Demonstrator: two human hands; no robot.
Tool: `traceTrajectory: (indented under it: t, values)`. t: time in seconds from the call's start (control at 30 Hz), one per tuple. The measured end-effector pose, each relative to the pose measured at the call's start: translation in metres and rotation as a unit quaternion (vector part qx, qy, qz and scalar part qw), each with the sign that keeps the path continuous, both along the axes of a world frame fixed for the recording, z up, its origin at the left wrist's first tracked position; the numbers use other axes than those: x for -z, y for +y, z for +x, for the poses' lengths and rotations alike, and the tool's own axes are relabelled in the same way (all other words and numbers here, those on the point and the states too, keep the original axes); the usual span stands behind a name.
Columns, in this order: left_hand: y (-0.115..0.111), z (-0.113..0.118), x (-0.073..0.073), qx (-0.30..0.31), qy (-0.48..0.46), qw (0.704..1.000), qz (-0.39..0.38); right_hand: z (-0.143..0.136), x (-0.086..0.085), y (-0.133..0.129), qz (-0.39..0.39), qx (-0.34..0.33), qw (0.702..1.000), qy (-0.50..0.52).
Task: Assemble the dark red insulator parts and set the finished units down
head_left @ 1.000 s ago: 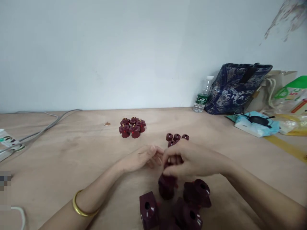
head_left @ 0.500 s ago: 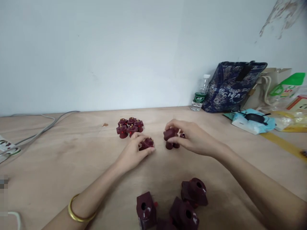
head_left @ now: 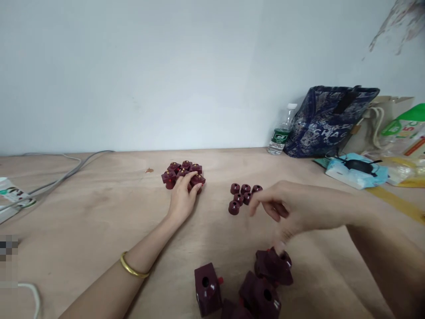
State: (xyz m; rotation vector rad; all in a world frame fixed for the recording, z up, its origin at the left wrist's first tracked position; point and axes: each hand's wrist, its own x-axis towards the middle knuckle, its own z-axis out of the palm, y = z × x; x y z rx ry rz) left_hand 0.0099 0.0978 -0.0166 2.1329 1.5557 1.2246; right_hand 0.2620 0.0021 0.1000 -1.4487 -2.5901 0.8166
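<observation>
My left hand [head_left: 183, 195] has its fingers around a maroon plastic part with a brass centre [head_left: 198, 179], at the near right corner of a cluster of similar maroon parts [head_left: 169, 175]. The fingers partly cover it. My right hand [head_left: 277, 212] hangs over the table with fingers apart and nothing in them, slightly blurred. Just under its thumb is a dark maroon housing [head_left: 272, 268] with a hole. Two more such housings [head_left: 207, 288] [head_left: 260, 294] stand nearby at the front edge of view. Left of my right fingers sit several small round maroon caps [head_left: 234, 207] with holes.
Against the wall stand a water bottle [head_left: 280, 135] and a dark patterned bag [head_left: 328, 122]. A blue packet [head_left: 357, 173] with a black item on it lies at right. Grey cables [head_left: 71, 172] run along the left, near a white packet [head_left: 15, 195].
My left hand has carried its maroon part back and left to the cluster. My right hand has let go of a maroon piece among the caps and come nearer, toward the housings.
</observation>
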Motion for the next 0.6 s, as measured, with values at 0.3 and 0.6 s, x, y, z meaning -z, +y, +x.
traceTrajectory:
  t: [0.3, 0.6]
  values:
    - [-0.012, 0.004, -0.001, 0.044, -0.203, 0.971, -0.116, -0.011, -0.001, -0.017, 0.015, -0.010, 0.999, -0.032]
    - [-0.063, 0.019, -0.043, 0.241, -0.054, 0.962, -0.115, -0.040, 0.045, 0.018, 0.048, 0.161, 0.954, 0.246]
